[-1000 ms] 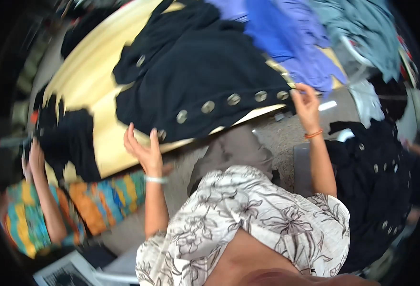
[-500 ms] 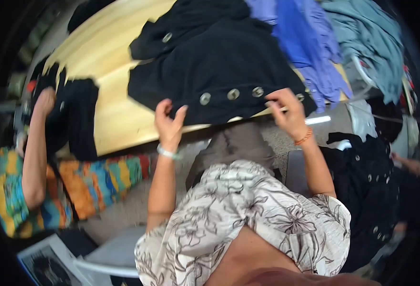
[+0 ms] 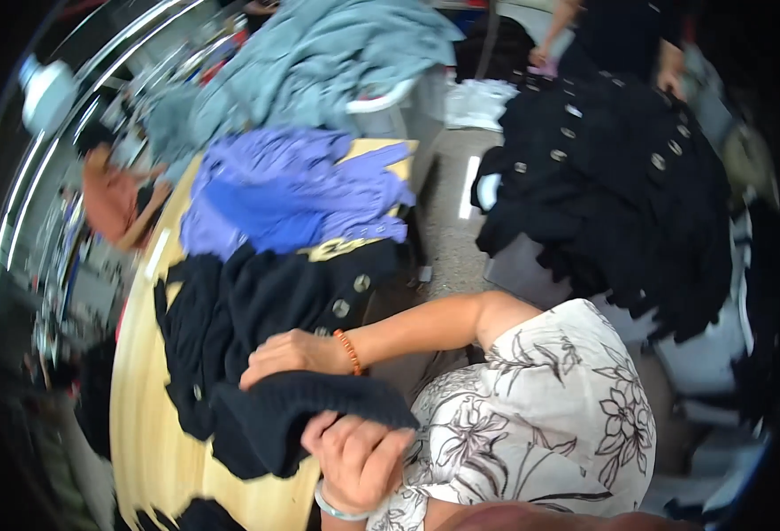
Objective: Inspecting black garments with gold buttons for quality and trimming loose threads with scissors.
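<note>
Fingers, left hand: curling around the lifted edge of a black garment, lying on the surface. Right hand: resting on top, hold unclear. Possibly risking creasing through uneven pulling, or dragging nearby purple cloth.

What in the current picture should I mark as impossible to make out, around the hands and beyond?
All in the head view:
- Left hand: full grip, partly hidden by the black garment.
- Right hand: its underside, hidden by its own back.
- Black cloth, lower left: cut off by the lower edge.
- Co-worker, upper right: cut off by the upper edge.
- Distant person: hand details, too small and blurred.
</note>
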